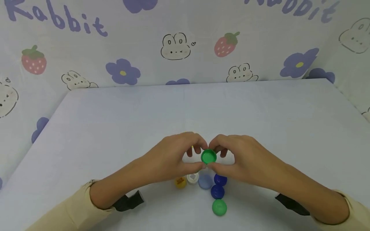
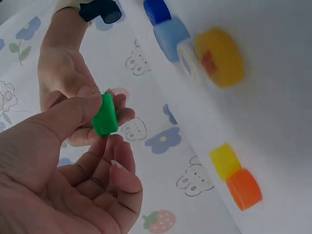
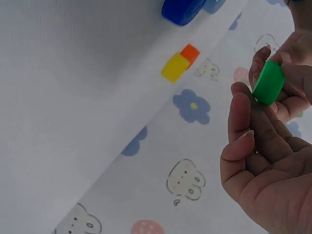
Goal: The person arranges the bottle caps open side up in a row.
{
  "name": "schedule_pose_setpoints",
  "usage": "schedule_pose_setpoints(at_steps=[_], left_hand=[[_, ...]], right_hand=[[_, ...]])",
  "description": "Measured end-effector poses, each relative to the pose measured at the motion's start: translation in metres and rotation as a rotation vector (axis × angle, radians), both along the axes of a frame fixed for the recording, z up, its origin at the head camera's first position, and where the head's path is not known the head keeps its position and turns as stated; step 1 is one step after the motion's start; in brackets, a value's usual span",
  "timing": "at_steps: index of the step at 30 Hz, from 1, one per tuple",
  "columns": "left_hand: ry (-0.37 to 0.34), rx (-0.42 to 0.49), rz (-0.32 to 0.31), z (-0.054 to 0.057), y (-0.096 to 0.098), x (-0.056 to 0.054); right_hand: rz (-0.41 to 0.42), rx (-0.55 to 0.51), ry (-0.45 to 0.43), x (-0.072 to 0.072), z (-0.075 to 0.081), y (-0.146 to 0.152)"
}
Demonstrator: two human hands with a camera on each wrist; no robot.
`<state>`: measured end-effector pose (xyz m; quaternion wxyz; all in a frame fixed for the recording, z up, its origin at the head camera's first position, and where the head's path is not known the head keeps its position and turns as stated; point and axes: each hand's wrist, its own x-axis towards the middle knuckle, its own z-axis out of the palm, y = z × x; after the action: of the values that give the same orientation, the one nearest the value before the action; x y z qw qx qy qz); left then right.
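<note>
Between both hands a green bottle cap (image 1: 208, 156) is held up over the table, its hollow side facing the head camera. My left hand (image 1: 176, 157) pinches its left edge between thumb and forefinger. From the other side, my right hand (image 1: 241, 157) grips the same cap by thumb and forefinger. Below the hands lie a yellow printed cap (image 1: 180, 182), a white cap (image 1: 192, 178), a light blue cap (image 1: 205, 181), two dark blue caps (image 1: 217, 192) and another green cap (image 1: 219, 207), set close together in a bent row.
Beyond the hands, a smaller yellow cap (image 2: 225, 162) touches an orange cap (image 2: 243, 189); the hands mostly hide this pair in the head view. The white tabletop (image 1: 185, 109) ends at a back wall of printed cloth (image 1: 199, 70). Black wrist mounts (image 1: 128, 201) sit on both forearms.
</note>
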<state>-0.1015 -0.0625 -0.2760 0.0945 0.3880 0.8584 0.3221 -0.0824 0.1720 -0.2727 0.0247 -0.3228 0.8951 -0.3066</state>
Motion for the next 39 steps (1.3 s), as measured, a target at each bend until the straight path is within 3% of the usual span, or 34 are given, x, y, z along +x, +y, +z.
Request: schedule_pose_setpoints(at_steps=[3, 7, 20, 27, 39], left_hand=[[0.092, -0.025, 0.037, 0.000, 0.004, -0.010], [0.136, -0.099, 0.066, -0.001, 0.007, -0.025], [0.043, -0.252, 0.048, -0.018, 0.014, -0.064], [0.000, -0.305, 0.060, -0.027, 0.017, -0.072], [-0.016, -0.348, 0.082, -0.034, 0.018, -0.075]], right_hand=[[-0.008, -0.005, 0.017, -0.012, -0.001, -0.001], [-0.019, -0.014, 0.004, -0.027, -0.006, -0.002], [-0.007, 0.108, -0.047, -0.066, -0.026, -0.014], [-0.013, 0.147, -0.099, -0.077, -0.035, -0.019], [-0.007, 0.166, -0.129, -0.081, -0.039, -0.020]])
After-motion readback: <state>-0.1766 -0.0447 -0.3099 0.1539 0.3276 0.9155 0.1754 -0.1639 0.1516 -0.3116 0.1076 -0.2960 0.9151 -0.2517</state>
